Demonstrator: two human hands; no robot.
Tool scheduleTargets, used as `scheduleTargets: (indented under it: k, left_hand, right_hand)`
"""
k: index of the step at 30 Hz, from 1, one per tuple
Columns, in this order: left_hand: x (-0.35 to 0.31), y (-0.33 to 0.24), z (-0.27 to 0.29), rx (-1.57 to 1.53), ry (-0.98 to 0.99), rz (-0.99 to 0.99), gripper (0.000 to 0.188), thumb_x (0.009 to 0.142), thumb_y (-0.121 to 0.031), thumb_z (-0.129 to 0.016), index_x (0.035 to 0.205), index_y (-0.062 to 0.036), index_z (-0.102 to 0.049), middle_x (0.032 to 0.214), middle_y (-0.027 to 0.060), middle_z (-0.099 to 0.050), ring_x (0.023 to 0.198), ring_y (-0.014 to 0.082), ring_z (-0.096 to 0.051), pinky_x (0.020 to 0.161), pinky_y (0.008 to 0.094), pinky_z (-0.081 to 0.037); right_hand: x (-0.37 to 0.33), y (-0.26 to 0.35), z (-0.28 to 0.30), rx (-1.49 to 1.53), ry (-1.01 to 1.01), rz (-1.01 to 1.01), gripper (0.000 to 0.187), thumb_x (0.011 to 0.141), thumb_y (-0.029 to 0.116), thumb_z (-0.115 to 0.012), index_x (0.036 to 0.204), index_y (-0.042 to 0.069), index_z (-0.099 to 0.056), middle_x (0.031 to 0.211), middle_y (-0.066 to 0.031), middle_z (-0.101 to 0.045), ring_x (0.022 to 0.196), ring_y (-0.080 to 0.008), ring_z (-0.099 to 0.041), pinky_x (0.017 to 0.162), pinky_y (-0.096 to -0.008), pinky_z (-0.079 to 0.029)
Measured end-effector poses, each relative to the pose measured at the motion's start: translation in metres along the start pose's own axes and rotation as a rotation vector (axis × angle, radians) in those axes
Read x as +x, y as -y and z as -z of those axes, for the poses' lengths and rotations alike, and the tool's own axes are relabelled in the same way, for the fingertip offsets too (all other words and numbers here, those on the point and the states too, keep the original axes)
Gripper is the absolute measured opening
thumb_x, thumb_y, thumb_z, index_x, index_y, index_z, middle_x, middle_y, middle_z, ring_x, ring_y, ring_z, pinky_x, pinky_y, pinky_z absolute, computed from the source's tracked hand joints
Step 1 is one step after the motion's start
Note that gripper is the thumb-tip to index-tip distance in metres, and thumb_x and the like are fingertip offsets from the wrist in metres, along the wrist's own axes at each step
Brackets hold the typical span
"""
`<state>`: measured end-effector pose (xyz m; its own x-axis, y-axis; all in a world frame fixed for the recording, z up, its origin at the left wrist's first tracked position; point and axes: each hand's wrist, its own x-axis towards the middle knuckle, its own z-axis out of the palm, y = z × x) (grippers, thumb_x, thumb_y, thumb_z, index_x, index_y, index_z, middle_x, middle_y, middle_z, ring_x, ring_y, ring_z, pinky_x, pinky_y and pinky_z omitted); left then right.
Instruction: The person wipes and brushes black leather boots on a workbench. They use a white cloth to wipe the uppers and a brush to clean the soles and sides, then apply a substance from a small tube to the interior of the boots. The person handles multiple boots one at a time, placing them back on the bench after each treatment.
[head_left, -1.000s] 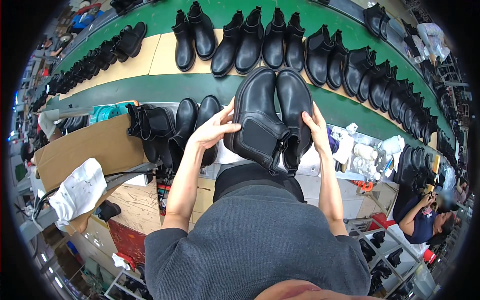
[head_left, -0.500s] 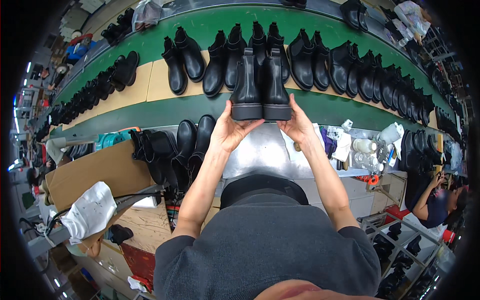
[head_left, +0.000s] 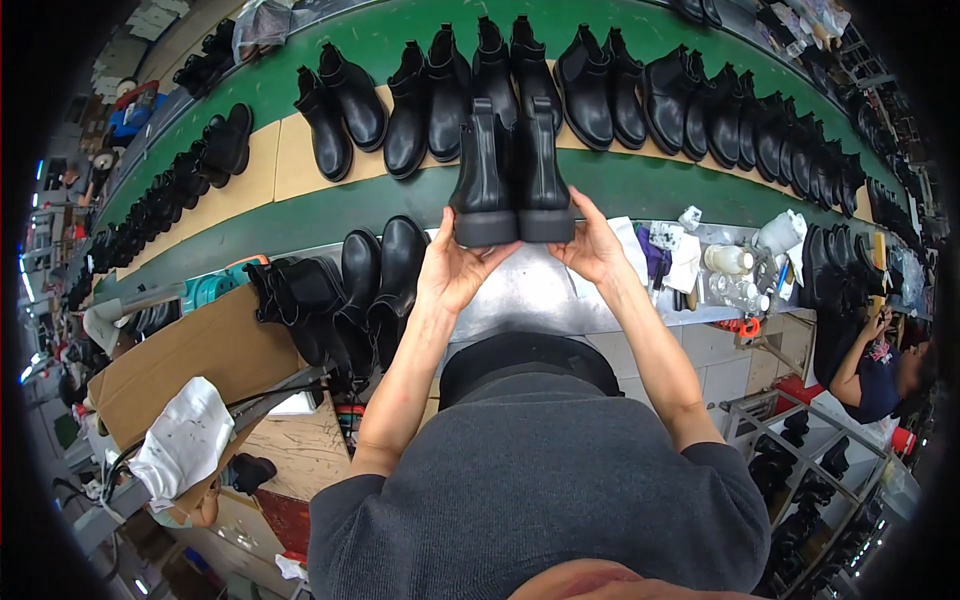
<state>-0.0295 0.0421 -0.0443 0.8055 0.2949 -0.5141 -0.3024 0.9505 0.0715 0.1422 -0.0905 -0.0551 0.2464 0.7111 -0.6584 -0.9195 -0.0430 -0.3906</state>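
Observation:
Two black ankle boots are held up side by side, heels toward me, above the near edge of the bench. My left hand point(head_left: 454, 268) grips the left ankle boot point(head_left: 484, 185) at its thick sole, thumb against the outer side and fingers below. The right ankle boot point(head_left: 541, 180) is gripped at its sole by my right hand point(head_left: 592, 245) in the same way. Both boots stand upright with their shafts up. Behind them, a row of similar black boots point(head_left: 491, 62) on tan board is partly hidden by the held pair.
Left of my arm, more black boots point(head_left: 361, 265) lie on the metal bench edge point(head_left: 530, 295), beside a cardboard sheet point(head_left: 190, 365). At right are a purple cloth point(head_left: 655, 258) and white bottles point(head_left: 730, 260). A co-worker point(head_left: 870, 375) is at far right.
The held boots have turned slightly, and a little more of their sides shows. The view has shifted slightly, so the boot row sits higher in the picture. Both hands keep their grip.

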Motion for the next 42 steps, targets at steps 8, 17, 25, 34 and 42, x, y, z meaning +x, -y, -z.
scheduleTargets:
  k: [8, 17, 25, 34, 42]
  left_hand:
    - [-0.007, -0.017, 0.107, 1.002, -0.358, 0.259, 0.056, 0.097, -0.040, -0.044, 0.143, -0.0095, -0.036, 0.143, 0.0141, -0.043, 0.124, 0.0317, -0.048, 0.103, 0.0486, -0.035]
    - [0.088, -0.013, 0.068, 2.059, -0.721, 0.039, 0.113, 0.061, -0.052, -0.082, 0.146, -0.0052, -0.023, 0.138, 0.0355, -0.036, 0.120, 0.0483, -0.048, 0.099, 0.0468, -0.043]
    - [0.074, -0.042, 0.073, 1.903, -0.602, -0.212, 0.087, 0.062, -0.039, -0.084, 0.133, -0.0036, -0.050, 0.124, 0.0202, -0.060, 0.113, 0.0319, -0.059, 0.098, 0.0391, -0.045]
    - [0.011, -0.050, -0.007, 1.324, -0.161, -0.080, 0.099, 0.082, -0.050, -0.069, 0.140, 0.0152, -0.022, 0.138, 0.0317, -0.040, 0.127, 0.0308, -0.045, 0.103, 0.0333, -0.038]
    - [0.018, -0.050, -0.011, 1.285, -0.076, -0.111, 0.086, 0.085, -0.036, -0.071, 0.139, 0.0143, -0.027, 0.133, 0.0243, -0.048, 0.117, 0.0223, -0.052, 0.096, 0.0301, -0.043]
  right_hand:
    - [0.023, -0.071, 0.097, -0.577, -0.114, -0.093, 0.043, 0.090, 0.034, -0.048, 0.118, 0.001, -0.055, 0.107, -0.0051, -0.055, 0.078, -0.0159, -0.052, 0.070, -0.0328, -0.043]
    - [0.092, -0.053, 0.023, -1.803, -0.472, 0.082, 0.123, 0.055, 0.068, -0.078, 0.140, -0.006, -0.027, 0.135, -0.0315, -0.041, 0.120, -0.0514, -0.045, 0.099, -0.0474, -0.044]
    - [0.095, -0.034, 0.061, -1.514, -0.375, 0.331, 0.093, 0.063, 0.042, -0.083, 0.132, -0.005, -0.043, 0.124, -0.0306, -0.053, 0.110, -0.0391, -0.058, 0.095, -0.0398, -0.046]
    - [0.005, 0.017, 0.004, -0.693, 0.121, 0.153, 0.087, 0.086, 0.045, -0.065, 0.139, -0.014, -0.030, 0.138, -0.0226, -0.043, 0.125, -0.0238, -0.047, 0.101, -0.0284, -0.039]
    - [-0.005, 0.019, 0.010, -0.753, -0.041, 0.336, 0.084, 0.081, 0.045, -0.072, 0.135, -0.011, -0.039, 0.128, -0.0208, -0.051, 0.115, -0.0251, -0.053, 0.099, -0.0322, -0.041]
